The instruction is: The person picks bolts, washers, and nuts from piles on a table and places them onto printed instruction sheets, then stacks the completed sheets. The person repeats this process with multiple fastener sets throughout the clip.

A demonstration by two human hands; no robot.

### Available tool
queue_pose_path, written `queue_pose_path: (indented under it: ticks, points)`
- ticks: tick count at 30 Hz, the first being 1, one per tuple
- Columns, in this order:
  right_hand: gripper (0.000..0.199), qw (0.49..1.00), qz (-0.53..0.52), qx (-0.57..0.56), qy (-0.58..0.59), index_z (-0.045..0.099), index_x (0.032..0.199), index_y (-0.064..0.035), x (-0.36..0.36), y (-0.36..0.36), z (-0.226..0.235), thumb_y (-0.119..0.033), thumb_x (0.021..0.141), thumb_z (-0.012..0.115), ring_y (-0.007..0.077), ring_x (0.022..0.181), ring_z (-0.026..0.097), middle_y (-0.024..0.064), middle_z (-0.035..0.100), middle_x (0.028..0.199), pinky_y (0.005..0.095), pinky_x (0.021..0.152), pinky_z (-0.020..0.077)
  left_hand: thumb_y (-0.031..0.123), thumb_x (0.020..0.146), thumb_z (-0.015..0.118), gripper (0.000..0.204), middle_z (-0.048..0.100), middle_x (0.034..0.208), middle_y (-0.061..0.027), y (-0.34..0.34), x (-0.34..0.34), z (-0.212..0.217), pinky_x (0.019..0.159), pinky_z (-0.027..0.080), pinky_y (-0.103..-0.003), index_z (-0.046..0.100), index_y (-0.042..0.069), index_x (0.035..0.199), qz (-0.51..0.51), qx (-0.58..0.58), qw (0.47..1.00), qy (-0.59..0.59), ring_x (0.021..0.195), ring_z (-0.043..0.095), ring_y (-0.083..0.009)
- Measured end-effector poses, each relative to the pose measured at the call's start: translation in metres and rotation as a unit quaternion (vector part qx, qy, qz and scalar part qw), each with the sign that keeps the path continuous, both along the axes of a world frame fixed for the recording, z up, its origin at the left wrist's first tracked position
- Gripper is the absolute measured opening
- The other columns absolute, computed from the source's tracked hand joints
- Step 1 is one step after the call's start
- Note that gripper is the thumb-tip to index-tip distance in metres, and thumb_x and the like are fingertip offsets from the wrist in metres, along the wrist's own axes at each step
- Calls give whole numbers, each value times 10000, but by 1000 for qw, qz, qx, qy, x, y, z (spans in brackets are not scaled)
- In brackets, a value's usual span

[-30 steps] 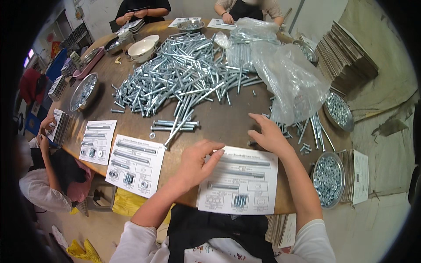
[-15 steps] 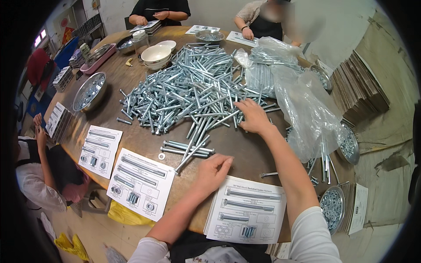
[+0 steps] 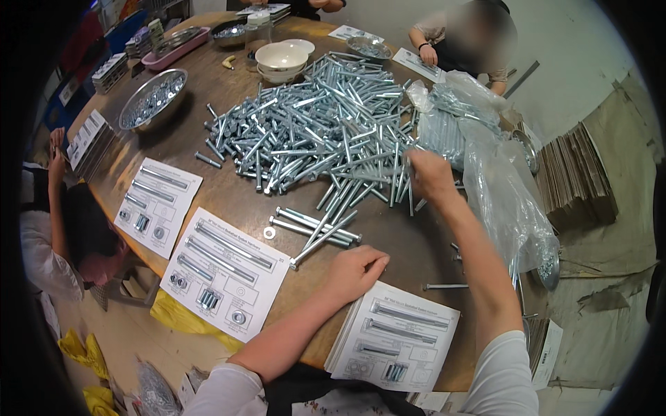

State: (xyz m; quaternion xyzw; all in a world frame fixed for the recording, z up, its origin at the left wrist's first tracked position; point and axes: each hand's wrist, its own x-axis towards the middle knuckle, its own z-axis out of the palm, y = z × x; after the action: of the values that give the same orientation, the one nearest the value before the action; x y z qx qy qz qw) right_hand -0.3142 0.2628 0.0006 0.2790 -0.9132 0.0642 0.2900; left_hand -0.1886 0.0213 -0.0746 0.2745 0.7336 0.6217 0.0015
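Note:
My right hand (image 3: 429, 175) reaches into the right edge of a big heap of long silver bolts (image 3: 326, 125) on the round brown table (image 3: 229, 197), its fingers closed around a bolt. My left hand (image 3: 355, 270) rests flat-curled on the table, fingertips touching the top edge of a stack of white printed cards (image 3: 395, 338) at the near edge. A small group of sorted bolts (image 3: 316, 229) and a loose washer (image 3: 269, 232) lie just beyond my left hand.
Two more printed cards (image 3: 225, 270) (image 3: 158, 204) lie to the left. Clear plastic bags of bolts (image 3: 485, 159) sit at the right. White bowls (image 3: 281, 59) and metal dishes of small parts (image 3: 152, 98) stand at the far side. Other people sit at left and far end.
My right hand has moved from the card stack up into the bolt heap and closed on a bolt. My left hand slid right to the top of the card stack.

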Motion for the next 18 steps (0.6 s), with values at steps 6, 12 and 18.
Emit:
queue_pose_path:
  ticks: [6,12,18]
  points:
    - [324,970,-170,-66,-161,581,1171,-94,-70,-91,60,-229,887,655,408,878,651,218,674,891,489,758,501,146,892,675,142,684,809,-134,-1,-1,-1,621,509,-357,727,17,915,-5,-6,1000,-9,702,662,-294]
    - [566,934,-133,-253,-215,653,1213,-10,-107,-42,32,-398,802,690,351,1022,683,224,704,1091,414,911,520,154,897,665,141,684,812,-126,-2,-2,-4,633,515,-377,724,25,902,6,10,1000,-3,711,665,-304]
    - [280,882,-335,-101,-317,783,959,-113,-46,49,-9,-284,784,645,345,891,702,151,735,942,430,806,550,139,885,681,136,680,791,-126,1,-2,-1,615,503,-343,732,15,910,8,-19,1000,-7,682,660,-273]
